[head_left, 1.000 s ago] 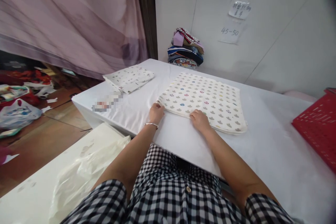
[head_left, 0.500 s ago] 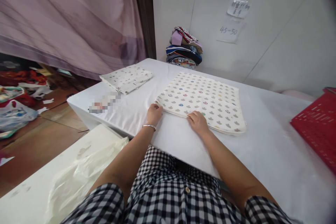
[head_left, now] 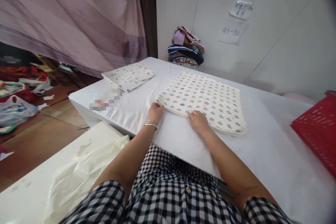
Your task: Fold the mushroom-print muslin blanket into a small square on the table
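A folded white cloth with grey, blue, red and green motifs lies flat on the white-covered table in front of me. At its near left corner, my left hand is closed, with fingers curled on the edge. Further right along the same edge, my right hand pinches the layers, thumb and fingers together. Several fabric layers show at the near edge. A second folded white cloth with small dark prints lies to the left, apart from both hands.
Folded clothes are stacked against the wall at the back. A red plastic basket stands on the right. To my left are a lower white surface with a crumpled plastic bag, and a pink curtain.
The view has shifted slightly. Both hands keep their places on the cloth's near edge, and the cloth lies as before.
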Motion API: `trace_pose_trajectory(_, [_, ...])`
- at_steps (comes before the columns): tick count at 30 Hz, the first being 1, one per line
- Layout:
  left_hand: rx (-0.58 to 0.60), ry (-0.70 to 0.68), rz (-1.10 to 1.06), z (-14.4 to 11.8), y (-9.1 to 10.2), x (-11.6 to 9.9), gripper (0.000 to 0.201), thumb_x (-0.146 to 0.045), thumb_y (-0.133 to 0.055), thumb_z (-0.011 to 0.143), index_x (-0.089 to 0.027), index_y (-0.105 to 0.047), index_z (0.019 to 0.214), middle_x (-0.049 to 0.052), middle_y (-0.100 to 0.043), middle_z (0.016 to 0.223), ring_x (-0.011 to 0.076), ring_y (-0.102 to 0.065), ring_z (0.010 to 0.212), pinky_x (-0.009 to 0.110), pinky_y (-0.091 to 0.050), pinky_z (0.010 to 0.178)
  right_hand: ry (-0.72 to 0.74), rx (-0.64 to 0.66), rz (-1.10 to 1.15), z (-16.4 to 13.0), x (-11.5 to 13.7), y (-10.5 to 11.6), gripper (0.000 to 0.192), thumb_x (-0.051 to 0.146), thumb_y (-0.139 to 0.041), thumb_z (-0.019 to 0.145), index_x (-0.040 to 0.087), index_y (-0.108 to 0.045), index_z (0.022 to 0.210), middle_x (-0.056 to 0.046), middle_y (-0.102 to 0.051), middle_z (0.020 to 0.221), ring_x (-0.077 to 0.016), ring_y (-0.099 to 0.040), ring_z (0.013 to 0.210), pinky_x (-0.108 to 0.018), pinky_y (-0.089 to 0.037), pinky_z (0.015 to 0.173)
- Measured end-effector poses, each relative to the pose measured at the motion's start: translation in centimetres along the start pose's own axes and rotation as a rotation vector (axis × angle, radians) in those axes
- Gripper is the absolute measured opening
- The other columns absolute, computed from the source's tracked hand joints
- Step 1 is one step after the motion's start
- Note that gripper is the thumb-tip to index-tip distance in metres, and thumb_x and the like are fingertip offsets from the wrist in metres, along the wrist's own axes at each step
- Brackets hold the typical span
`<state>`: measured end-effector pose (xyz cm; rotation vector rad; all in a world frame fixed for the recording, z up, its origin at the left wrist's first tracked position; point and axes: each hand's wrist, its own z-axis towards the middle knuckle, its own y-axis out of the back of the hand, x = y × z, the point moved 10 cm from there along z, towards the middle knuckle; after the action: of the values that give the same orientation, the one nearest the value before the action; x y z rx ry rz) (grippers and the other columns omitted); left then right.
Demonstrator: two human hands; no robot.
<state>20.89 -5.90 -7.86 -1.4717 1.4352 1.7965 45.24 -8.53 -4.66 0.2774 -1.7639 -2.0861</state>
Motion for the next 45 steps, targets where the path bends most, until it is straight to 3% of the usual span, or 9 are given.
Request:
trace_pose_trajectory(8, [-0.002, -0.010, -0.042, 0.1, -0.1, 0.1, 0.022, -0.029, -0.054, 0.073, -0.018, -0.055, 0.092, 0.003, -0.066, 0.078, 0.0139, -0.059, 0.055, 0.025, -0.043, 0.054, 0.003, -0.138, 0.056, -0.7, -0.3, 0.4, 0.027, 0.015, -0.038, 0.090, 0.017, -0.064, 0.099, -0.008, -0.059, 0.095, -0.0196, -0.049, 0.089, -0.029, -0.036, 0.076])
trace_pose_trajectory(14, [-0.007, -0.015, -0.034, 0.1, -0.1, 0.1, 0.020, -0.031, -0.054, 0.074, -0.019, -0.054, 0.091, 0.002, -0.066, 0.079, 0.0121, -0.057, 0.051, 0.025, -0.042, 0.053, 0.061, -0.126, 0.052, -0.8, 0.4, 0.4, 0.023, 0.024, -0.043, 0.091, 0.018, -0.064, 0.096, -0.008, -0.058, 0.094, -0.0204, -0.048, 0.089, -0.030, -0.036, 0.076])
trace_pose_trajectory(22, [-0.018, -0.029, -0.039, 0.2, -0.1, 0.1, 0.024, -0.033, -0.054, 0.074, -0.019, -0.056, 0.093, 0.002, -0.065, 0.081, 0.0129, -0.058, 0.057, 0.025, -0.042, 0.057, 0.006, -0.117, -0.007, -0.3, 0.1, -0.1, 0.023, 0.020, -0.040, 0.092, 0.018, -0.063, 0.093, -0.009, -0.058, 0.094, -0.0209, -0.048, 0.087, -0.032, -0.035, 0.073])
trace_pose_trajectory(28, [-0.014, -0.017, -0.009, 0.0, 0.1, -0.1, 0.025, -0.031, -0.054, 0.073, -0.018, -0.056, 0.094, 0.002, -0.065, 0.077, 0.0147, -0.059, 0.061, 0.026, -0.042, 0.060, -0.038, -0.218, 0.047, -0.4, -0.6, 0.5, 0.026, 0.020, -0.036, 0.093, 0.017, -0.062, 0.095, -0.008, -0.057, 0.093, -0.0200, -0.047, 0.087, -0.031, -0.035, 0.075])
trace_pose_trajectory(40, [-0.043, -0.055, -0.010, 0.5, -0.1, 0.3, 0.024, -0.033, -0.056, 0.073, -0.019, -0.056, 0.093, 0.005, -0.067, 0.085, 0.0171, -0.062, 0.074, 0.026, -0.044, 0.064, -0.015, -0.118, -0.002, 0.1, -0.1, -0.1, 0.021, 0.022, -0.042, 0.092, 0.018, -0.062, 0.094, -0.009, -0.058, 0.095, -0.0207, -0.048, 0.089, -0.031, -0.035, 0.075])
trace_pose_trajectory(45, [-0.008, 0.011, -0.041, 0.3, -0.2, 0.2, 0.029, -0.032, -0.058, 0.074, -0.018, -0.055, 0.099, 0.006, -0.068, 0.088, 0.0143, -0.061, 0.060, 0.026, -0.045, 0.059, -0.046, -0.074, 0.038, 0.6, -0.5, -0.3, 0.017, 0.027, -0.046, 0.091, 0.021, -0.062, 0.093, -0.006, -0.060, 0.097, -0.0198, -0.050, 0.092, -0.029, -0.035, 0.071])
